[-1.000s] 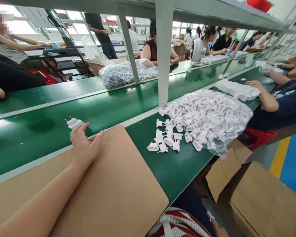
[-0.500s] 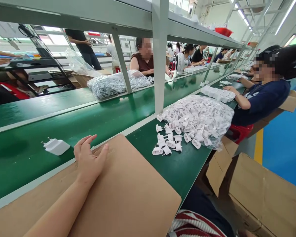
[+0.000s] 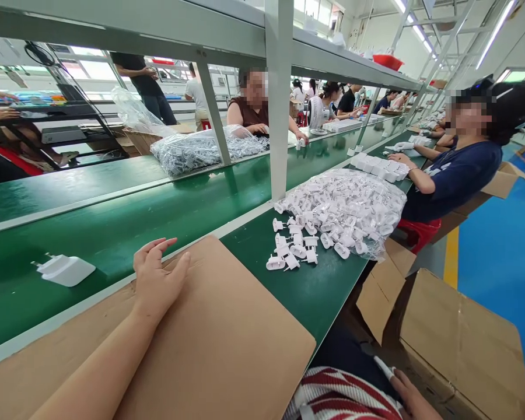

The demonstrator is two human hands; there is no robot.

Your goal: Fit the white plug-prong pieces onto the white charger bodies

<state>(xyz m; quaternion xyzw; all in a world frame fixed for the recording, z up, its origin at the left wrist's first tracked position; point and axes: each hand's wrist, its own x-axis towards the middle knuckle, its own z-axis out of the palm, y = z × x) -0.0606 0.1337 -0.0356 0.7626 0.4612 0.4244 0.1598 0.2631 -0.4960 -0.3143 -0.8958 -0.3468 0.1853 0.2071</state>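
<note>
My left hand (image 3: 160, 283) lies with fingers apart on a brown cardboard sheet (image 3: 227, 332), its fingertips near the edge beside the green belt. Just left of that hand, a white two-pin plug adapter (image 3: 69, 271) lies on the belt (image 3: 126, 227). At the bottom right, my right hand (image 3: 413, 396) is partly in view by my lap. A slim white piece (image 3: 382, 368) shows at its fingertips; what it is, I cannot make out. Beyond the cardboard, several loose white plug pieces (image 3: 293, 251) lie before a clear bag heaped with more of them (image 3: 345, 210).
A metal post (image 3: 280, 116) rises from the table to an overhead shelf. Another bag of small parts (image 3: 201, 151) stands across the belt. Cardboard boxes (image 3: 464, 338) stand at the right. A co-worker in a navy shirt (image 3: 459, 163) sits beyond white blocks (image 3: 380, 166); others sit farther off.
The white plug adapter has travelled left along the belt. My right hand has come further into view at the bottom right. My left hand stays on the cardboard.
</note>
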